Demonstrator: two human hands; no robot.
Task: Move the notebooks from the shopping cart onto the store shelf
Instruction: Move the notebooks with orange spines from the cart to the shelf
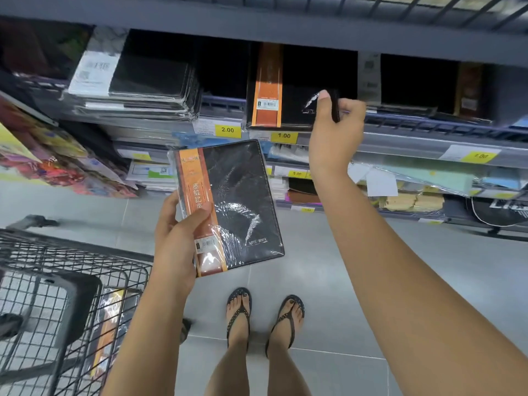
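Observation:
My left hand grips a plastic-wrapped black notebook with an orange spine band, held in the air in front of the shelf. My right hand is raised to the grey store shelf and pinches the right edge of a second, matching notebook that leans on the shelf above the 1.00 price tag. The black wire shopping cart stands at the lower left; another notebook of the same kind lies inside it, partly hidden by my left forearm.
A stack of wrapped black notebooks lies on the shelf to the left. More black books stand on the right. Lower shelves hold mixed stationery. Colourful packs lean at far left. My sandalled feet stand on grey tiles.

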